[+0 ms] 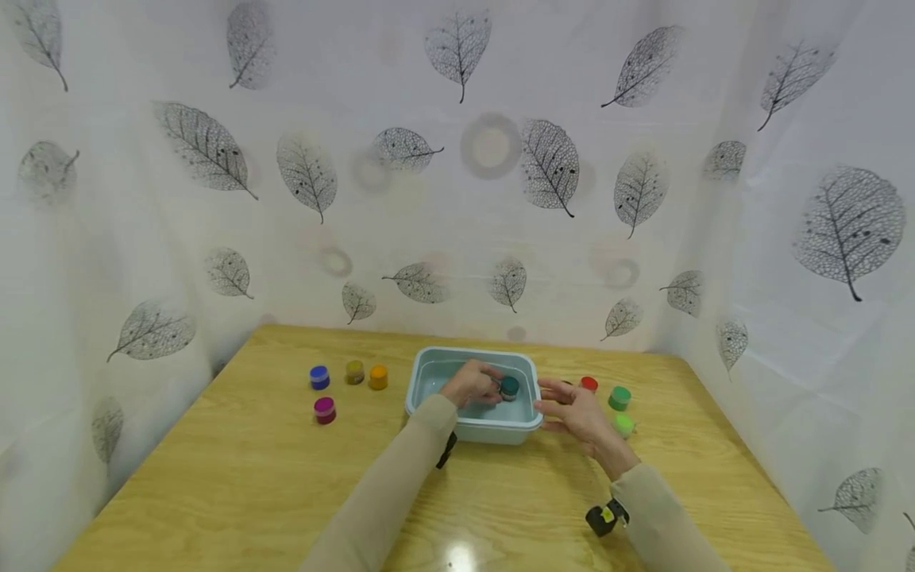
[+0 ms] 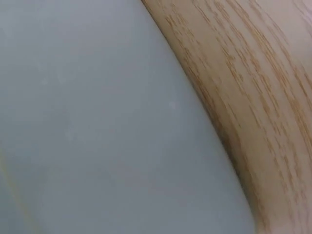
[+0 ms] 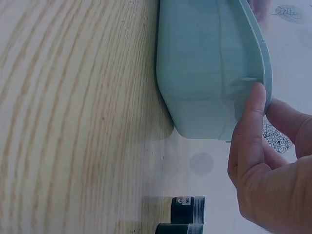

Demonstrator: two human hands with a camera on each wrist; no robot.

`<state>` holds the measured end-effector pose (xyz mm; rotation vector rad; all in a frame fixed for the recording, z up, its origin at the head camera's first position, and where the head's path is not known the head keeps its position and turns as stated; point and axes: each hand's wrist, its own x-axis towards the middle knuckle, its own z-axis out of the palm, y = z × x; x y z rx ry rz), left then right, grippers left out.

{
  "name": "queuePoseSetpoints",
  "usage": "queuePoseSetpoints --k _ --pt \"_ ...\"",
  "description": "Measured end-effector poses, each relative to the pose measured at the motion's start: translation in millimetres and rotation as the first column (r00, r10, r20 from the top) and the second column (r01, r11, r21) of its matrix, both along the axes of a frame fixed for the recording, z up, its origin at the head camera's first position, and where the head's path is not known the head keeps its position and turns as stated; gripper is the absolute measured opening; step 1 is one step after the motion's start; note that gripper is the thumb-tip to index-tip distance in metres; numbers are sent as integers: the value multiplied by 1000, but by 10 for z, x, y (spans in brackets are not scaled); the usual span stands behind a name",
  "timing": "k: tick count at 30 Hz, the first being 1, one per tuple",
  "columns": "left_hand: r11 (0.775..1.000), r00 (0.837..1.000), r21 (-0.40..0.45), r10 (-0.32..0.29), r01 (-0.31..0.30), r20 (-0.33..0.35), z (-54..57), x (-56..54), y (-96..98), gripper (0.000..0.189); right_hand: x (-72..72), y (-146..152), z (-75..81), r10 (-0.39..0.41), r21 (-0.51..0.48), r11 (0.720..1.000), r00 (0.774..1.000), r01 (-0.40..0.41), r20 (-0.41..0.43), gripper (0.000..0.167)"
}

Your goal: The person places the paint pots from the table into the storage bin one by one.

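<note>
A pale blue-green plastic basin (image 1: pixel 493 433) stands on the wooden table. Reaching over its near left rim, my left hand (image 1: pixel 473 383) is down inside, thumb and fingers at the left side of a small teal-lidded paint jar (image 1: pixel 509 388), which they pinch. The left wrist view shows only the basin's outer wall (image 2: pixel 112 117) close up; hand and jar are hidden there. My right hand (image 1: pixel 581 413) holds the basin's right end by the rim, its fingers (image 3: pixel 252 126) against the outer wall and the thumb at the rim's edge.
Left of the basin stand paint jars: blue (image 1: pixel 319 377), mustard (image 1: pixel 355 372), orange (image 1: pixel 379 376) and magenta (image 1: pixel 325 410). Red (image 1: pixel 588 384), green (image 1: pixel 619 398) and light green (image 1: pixel 624 425) jars stand right, beside my right hand. A leaf-patterned curtain (image 1: pixel 400 214) surrounds the table.
</note>
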<state>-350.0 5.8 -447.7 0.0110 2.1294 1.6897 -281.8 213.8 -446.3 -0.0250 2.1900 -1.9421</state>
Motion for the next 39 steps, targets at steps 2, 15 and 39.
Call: queuePoseSetpoints --k 2,15,39 --pt "1000 1000 -14 15 -15 -9 15 34 -20 36 6 -5 -3 -3 5 1000 1000 3 -1 57" --pt "1000 989 8 -4 5 -145 162 128 -175 23 10 -14 4 3 21 1000 1000 -2 -17 58" --pt "1000 965 5 -27 30 -259 479 241 -821 32 18 9 -4 3 17 1000 1000 -3 -12 58"
